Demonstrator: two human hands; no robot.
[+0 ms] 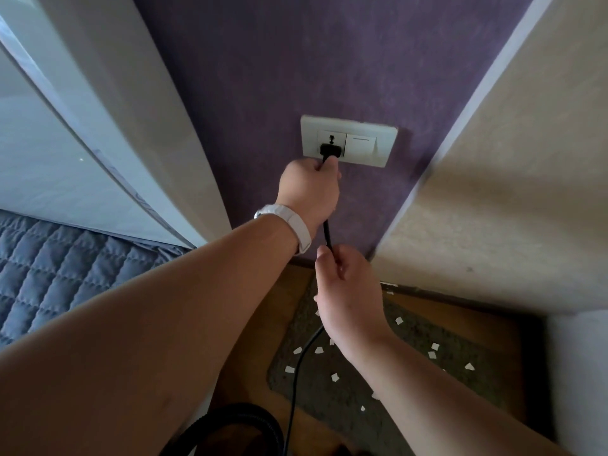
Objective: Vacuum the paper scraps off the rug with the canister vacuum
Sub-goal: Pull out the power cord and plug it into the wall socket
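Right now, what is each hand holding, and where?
Left hand grips the black power cord just below its plug; right hand pinches it lower down.

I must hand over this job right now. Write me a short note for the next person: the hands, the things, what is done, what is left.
Left hand: grips the cord just under the black plug.
Right hand: pinches the same cord lower down.
Things: the plug sits at the wall socket and looks pushed in. The cord runs down over the rug. The vacuum hose lies at the bottom edge; the canister is out of view.
Done: plugging in, apparently.
Left: the paper scraps lie scattered on the rug; all the vacuuming remains.
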